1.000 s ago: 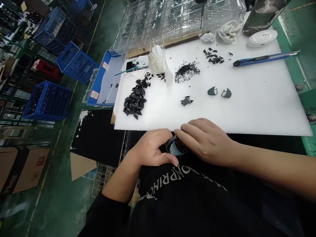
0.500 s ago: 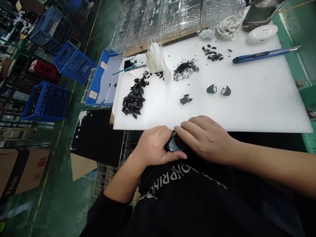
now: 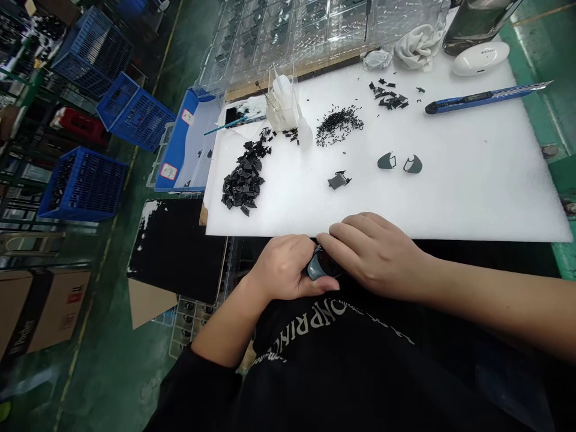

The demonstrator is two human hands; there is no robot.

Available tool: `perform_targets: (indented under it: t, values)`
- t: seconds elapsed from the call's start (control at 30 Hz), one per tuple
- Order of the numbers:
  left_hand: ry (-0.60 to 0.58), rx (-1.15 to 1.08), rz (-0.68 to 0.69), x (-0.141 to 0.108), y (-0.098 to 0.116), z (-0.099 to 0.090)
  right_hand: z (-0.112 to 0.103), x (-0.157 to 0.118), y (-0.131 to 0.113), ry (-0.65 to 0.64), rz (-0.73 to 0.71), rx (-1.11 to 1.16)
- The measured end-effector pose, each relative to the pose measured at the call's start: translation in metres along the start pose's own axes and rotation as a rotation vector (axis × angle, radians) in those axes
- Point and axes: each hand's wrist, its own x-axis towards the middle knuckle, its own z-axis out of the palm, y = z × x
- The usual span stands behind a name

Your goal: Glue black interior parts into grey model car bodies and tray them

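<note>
Just off the front edge of the white foam board (image 3: 472, 198), a small dark grey, glossy, curved plastic part (image 3: 318, 265) is held between both hands. My left hand (image 3: 285, 264) is closed around its left side, thumb along the bottom. Pressed against its right side are the closed fingers of my right hand (image 3: 371, 255), which hide much of it. Beyond the hands, a grey clip-like part (image 3: 339, 180) lies on the board. Two curved grey pieces (image 3: 386, 161) sit to its right.
Black plastic pieces (image 3: 243, 183) are heaped at the board's left, with tiny black pins (image 3: 339, 126) farther back. A blue utility knife (image 3: 481, 99) lies at the right. Behind stand a clear box with a white bottle (image 3: 282, 102) and a clear compartment tray (image 3: 315, 42).
The held part has tilted slightly between my hands, showing more of its glossy curved face at a different angle. My left hand has shifted a little; the board's contents are unchanged.
</note>
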Motion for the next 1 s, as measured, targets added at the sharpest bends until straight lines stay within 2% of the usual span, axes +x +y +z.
perform_targets:
  t: [0.8, 0.9, 1.0]
  values:
    - [0.003, -0.053, -0.038, -0.0006, 0.0034, 0.0005, -0.0003, 0.0010, 0.0015, 0.011, 0.000, 0.002]
    - [0.018, -0.084, -0.113, -0.0017, 0.0056, -0.0013, -0.0002, 0.0007, 0.0029, 0.011, -0.005, 0.002]
    - [0.023, -0.199, -0.277, -0.0053, 0.0092, -0.0052, -0.0005, 0.0005, 0.0049, 0.012, -0.004, -0.002]
